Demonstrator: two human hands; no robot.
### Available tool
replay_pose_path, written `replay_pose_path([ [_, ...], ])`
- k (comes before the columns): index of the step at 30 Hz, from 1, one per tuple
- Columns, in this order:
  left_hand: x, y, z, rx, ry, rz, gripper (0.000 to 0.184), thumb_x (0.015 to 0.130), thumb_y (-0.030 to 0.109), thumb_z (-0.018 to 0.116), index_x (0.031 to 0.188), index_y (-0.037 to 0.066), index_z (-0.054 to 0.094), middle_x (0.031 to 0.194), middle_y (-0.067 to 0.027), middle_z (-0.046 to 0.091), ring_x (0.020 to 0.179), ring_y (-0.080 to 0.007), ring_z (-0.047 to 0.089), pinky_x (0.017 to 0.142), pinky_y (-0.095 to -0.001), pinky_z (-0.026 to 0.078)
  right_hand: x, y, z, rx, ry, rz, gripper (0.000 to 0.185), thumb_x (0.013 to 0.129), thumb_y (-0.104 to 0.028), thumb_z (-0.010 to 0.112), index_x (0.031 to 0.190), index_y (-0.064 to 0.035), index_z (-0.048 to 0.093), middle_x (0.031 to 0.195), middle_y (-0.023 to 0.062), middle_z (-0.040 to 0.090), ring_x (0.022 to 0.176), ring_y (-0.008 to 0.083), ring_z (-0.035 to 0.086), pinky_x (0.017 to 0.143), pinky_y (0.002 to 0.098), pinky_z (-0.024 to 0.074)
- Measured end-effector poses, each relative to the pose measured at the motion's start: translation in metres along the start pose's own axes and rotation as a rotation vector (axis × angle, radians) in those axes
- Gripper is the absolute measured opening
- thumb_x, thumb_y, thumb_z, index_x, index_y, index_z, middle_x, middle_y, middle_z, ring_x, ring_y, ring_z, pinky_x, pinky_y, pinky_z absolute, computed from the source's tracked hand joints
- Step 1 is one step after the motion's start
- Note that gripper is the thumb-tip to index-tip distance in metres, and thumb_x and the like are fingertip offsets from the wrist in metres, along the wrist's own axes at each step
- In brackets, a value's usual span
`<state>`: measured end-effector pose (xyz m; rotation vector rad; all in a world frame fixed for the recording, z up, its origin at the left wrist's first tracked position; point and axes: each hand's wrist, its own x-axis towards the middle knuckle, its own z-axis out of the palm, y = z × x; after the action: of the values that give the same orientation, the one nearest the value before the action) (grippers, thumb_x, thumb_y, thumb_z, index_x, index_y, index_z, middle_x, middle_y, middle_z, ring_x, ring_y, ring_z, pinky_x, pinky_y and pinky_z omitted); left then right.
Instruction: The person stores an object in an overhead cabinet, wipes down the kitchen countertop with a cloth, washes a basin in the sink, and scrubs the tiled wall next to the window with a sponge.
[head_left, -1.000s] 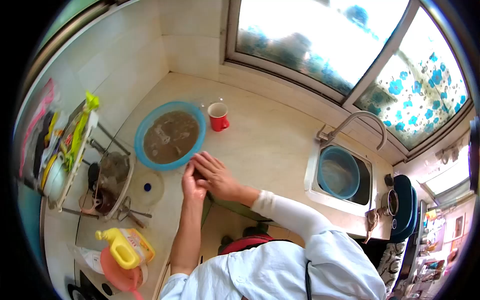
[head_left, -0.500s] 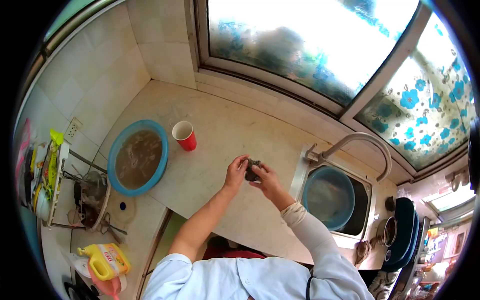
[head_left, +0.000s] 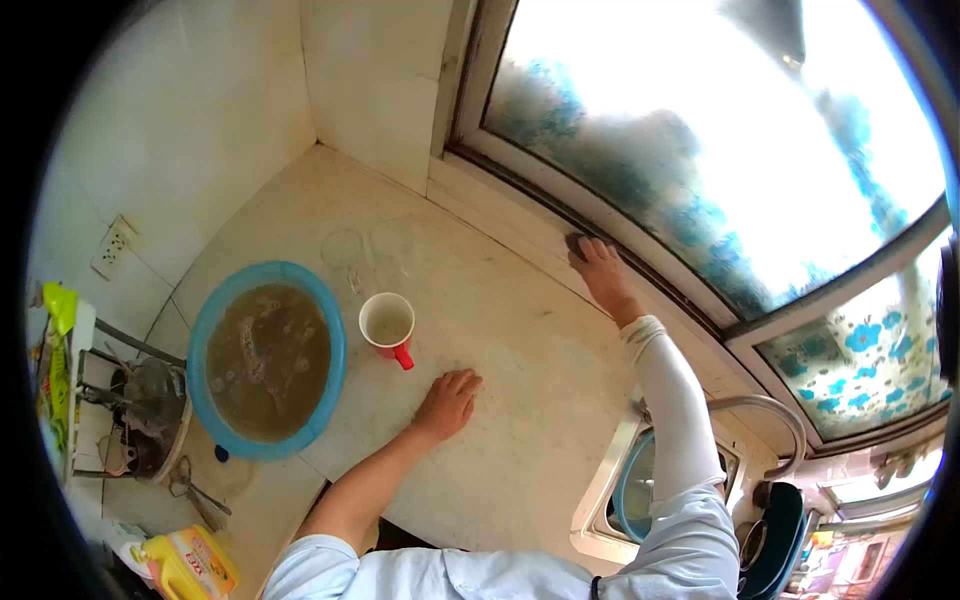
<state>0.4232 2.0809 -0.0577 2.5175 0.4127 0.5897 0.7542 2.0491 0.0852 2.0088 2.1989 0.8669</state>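
Note:
My right hand (head_left: 603, 275) reaches far forward to the ledge under the window, its fingers closed over a dark, crumpled scouring pad (head_left: 574, 244) pressed at the window frame's lower edge. Most of the pad is covered by the fingers. My left hand (head_left: 448, 404) rests on the pale countertop (head_left: 510, 440), fingers loosely bent and holding nothing. Just beyond it stands a red mug (head_left: 388, 325) with a white inside and its handle toward me.
A blue basin (head_left: 335, 350) of murky brown water stands at the left. On the right are a sink (head_left: 592, 500) with another blue basin (head_left: 628, 495) and a curved faucet (head_left: 785, 410). A yellow jug (head_left: 190, 562) sits at lower left, below a dish rack (head_left: 185, 420).
Both hands were together on the scouring pad over the counter. My right hand has carried it forward to the window ledge; my left has let go and come down on the counter.

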Motion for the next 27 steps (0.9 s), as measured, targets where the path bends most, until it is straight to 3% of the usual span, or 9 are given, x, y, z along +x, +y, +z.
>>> replay_pose_path([
  [2,-0.002,0.001,-0.003,-0.037,-0.051,-0.023,0.035,0.079,0.011,0.052,0.112,0.003,0.047,0.118,-0.0118,0.044,0.107,-0.0284,0.043,0.09,-0.0398,0.037,-0.005,0.003,0.011,-0.139,-0.121,-0.133,0.033,0.074,-0.01,0.055,0.107,-0.0046,0.055,0.114,0.0066,0.048,0.106,0.0193,0.044,0.078,0.0301,0.0417],
  [5,0.0,-0.002,-0.006,-0.04,-0.062,-0.007,0.036,0.078,0.011,0.053,0.113,0.003,0.047,0.118,-0.0121,0.043,0.107,-0.0276,0.043,0.089,-0.0392,0.037,-0.038,0.016,0.015,-0.107,-0.272,-0.212,0.031,0.074,-0.011,0.055,0.104,-0.0059,0.058,0.113,0.0056,0.049,0.106,0.0188,0.044,0.079,0.0307,0.043],
  [8,0.001,-0.003,-0.01,-0.075,-0.088,-0.03,0.037,0.078,0.012,0.054,0.113,0.002,0.047,0.117,-0.0119,0.043,0.107,-0.0266,0.043,0.088,-0.0388,0.037,-0.02,0.027,0.022,-0.109,-0.245,-0.38,0.029,0.074,-0.012,0.055,0.102,-0.0064,0.06,0.11,0.0051,0.051,0.105,0.0192,0.045,0.078,0.0319,0.0435],
  [11,0.002,-0.002,-0.011,-0.08,-0.088,-0.036,0.038,0.077,0.012,0.054,0.113,0.001,0.047,0.116,-0.011,0.044,0.107,-0.0256,0.043,0.087,-0.0389,0.038,0.086,-0.008,0.054,-0.168,-0.345,-0.395,0.034,0.077,-0.011,0.048,0.111,-0.0064,0.054,0.112,0.0075,0.049,0.103,0.0227,0.047,0.076,0.033,0.0438],
  [14,0.003,-0.002,-0.013,-0.094,-0.104,-0.049,0.038,0.077,0.012,0.055,0.113,0.001,0.047,0.116,-0.0102,0.043,0.107,-0.0247,0.043,0.086,-0.0385,0.038,0.217,-0.064,0.079,0.023,0.058,-0.348,0.029,0.078,-0.007,0.046,0.106,-0.004,0.053,0.104,0.0095,0.05,0.1,0.0248,0.047,0.081,0.034,0.0416],
  [17,0.003,-0.006,-0.01,-0.107,-0.102,-0.044,0.039,0.077,0.012,0.055,0.113,0.002,0.047,0.116,-0.0098,0.043,0.107,-0.0245,0.043,0.086,-0.0382,0.038,0.269,-0.079,0.08,0.105,0.097,-0.199,0.027,0.076,-0.008,0.051,0.102,-0.0031,0.054,0.106,0.008,0.051,0.102,0.0221,0.046,0.084,0.033,0.0406],
  [19,0.001,-0.007,-0.008,-0.133,-0.08,-0.049,0.039,0.077,0.012,0.055,0.114,0.002,0.047,0.116,-0.0099,0.043,0.107,-0.0245,0.043,0.086,-0.0383,0.038,0.24,-0.062,0.083,0.058,0.056,-0.26,0.029,0.075,-0.008,0.052,0.104,-0.0023,0.054,0.104,0.0076,0.051,0.1,0.0224,0.046,0.084,0.0331,0.0411],
  [23,0.002,-0.009,-0.012,-0.17,-0.081,-0.065,0.038,0.077,0.012,0.055,0.113,0.002,0.047,0.117,-0.0095,0.044,0.108,-0.0241,0.043,0.086,-0.0387,0.037,0.121,-0.032,0.078,-0.073,-0.238,-0.26,0.03,0.075,-0.008,0.051,0.104,-0.0016,0.054,0.099,0.0095,0.05,0.098,0.0242,0.046,0.08,0.0335,0.0429],
  [27,-0.001,-0.008,-0.01,-0.162,-0.09,-0.048,0.038,0.077,0.012,0.055,0.113,0.002,0.048,0.12,-0.0091,0.043,0.108,-0.0237,0.043,0.087,-0.0389,0.037,0.158,-0.038,0.073,-0.063,-0.006,-0.312,0.028,0.075,-0.009,0.051,0.101,-0.0018,0.055,0.097,0.0102,0.049,0.092,0.0247,0.048,0.076,0.035,0.0439],
])
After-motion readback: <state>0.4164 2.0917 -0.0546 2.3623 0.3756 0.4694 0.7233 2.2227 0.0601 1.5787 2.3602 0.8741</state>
